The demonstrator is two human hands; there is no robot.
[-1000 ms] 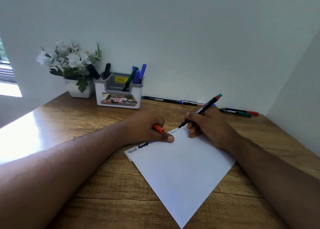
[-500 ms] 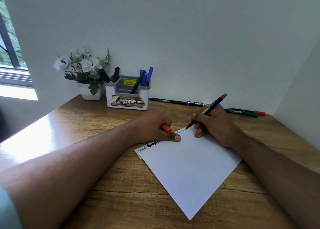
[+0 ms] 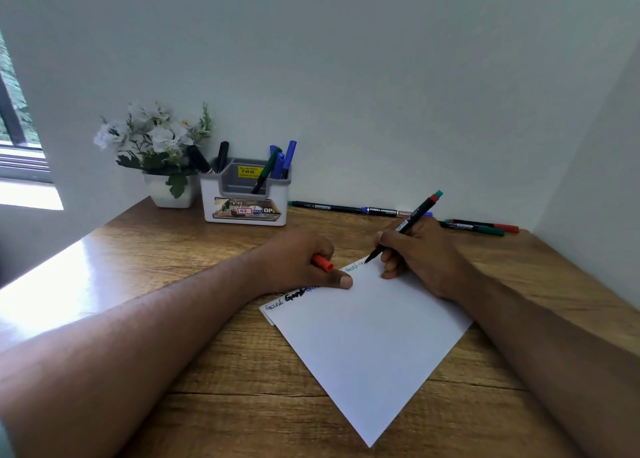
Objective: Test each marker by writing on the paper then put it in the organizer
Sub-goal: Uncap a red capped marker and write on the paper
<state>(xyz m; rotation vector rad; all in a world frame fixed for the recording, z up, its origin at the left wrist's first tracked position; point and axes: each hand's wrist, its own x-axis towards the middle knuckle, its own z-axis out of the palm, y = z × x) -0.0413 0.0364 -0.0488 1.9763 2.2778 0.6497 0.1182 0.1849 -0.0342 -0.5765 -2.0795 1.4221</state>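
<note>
Head view: the right hand pinches a black marker, tip on the paper's far edge. The left hand, fingers curled around an orange cap, presses that edge. The organizer stands beyond the paper, loose markers beyond it too.

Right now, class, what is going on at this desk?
A person is testing markers. The right hand holds a black marker with its tip on the paper's top edge, beside earlier scribbles. The left hand pins the paper and grips a red cap. Several markers already stand in the organizer; others lie along the wall.
</note>
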